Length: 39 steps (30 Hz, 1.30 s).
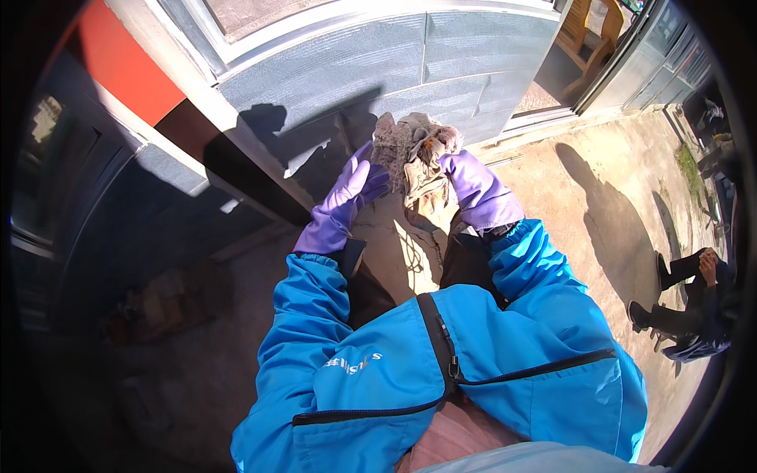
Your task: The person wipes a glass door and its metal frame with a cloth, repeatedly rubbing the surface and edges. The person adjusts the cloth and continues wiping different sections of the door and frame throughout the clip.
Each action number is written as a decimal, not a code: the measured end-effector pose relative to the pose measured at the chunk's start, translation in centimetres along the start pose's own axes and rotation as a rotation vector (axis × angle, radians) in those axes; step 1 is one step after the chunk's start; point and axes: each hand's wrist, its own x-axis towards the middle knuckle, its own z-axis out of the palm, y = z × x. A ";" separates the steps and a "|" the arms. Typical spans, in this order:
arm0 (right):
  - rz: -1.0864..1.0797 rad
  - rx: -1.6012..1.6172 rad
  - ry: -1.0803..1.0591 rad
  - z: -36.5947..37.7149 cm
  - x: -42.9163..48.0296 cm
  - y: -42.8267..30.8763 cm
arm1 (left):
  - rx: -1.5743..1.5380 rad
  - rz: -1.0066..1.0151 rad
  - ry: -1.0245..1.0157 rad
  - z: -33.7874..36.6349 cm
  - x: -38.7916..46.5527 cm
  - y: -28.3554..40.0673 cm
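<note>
My right hand (473, 186), in a lilac rubber glove, is closed on a bundle of dirty rags. One part is a crumpled beige cloth (427, 180) that hangs down; the other is a shaggy grey-brown cloth (390, 148). The bundle hides most of my right fingers. To its left my left hand (349, 195), gloved alike, is raised with fingers extended and thumb apart. Its fingertips come close to the shaggy cloth; whether they touch it I cannot tell. Beyond both hands stands a wall with grey-blue tiles (331, 65).
A white window frame (248, 50) tops the tiled wall. Left of it stands a pillar (236, 142) with red and dark panels. An open doorway at upper right shows a wooden chair (591, 41). On the concrete ground (556, 195) at right, a person (692, 295) sits.
</note>
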 end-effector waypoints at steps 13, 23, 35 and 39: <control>0.343 0.057 -0.056 -0.6 2.3 6.7 | -0.059 0.302 0.252 -0.7 5.2 -2.8; 0.235 0.559 0.207 -3.7 3.6 8.6 | -0.091 0.170 0.552 -1.7 7.0 -3.7; 0.152 0.394 -0.005 -3.4 3.0 8.8 | -0.025 -0.463 0.584 2.3 10.4 -4.1; 0.301 0.323 -0.094 -3.3 3.1 8.0 | 0.141 -0.145 0.377 3.2 8.4 -4.3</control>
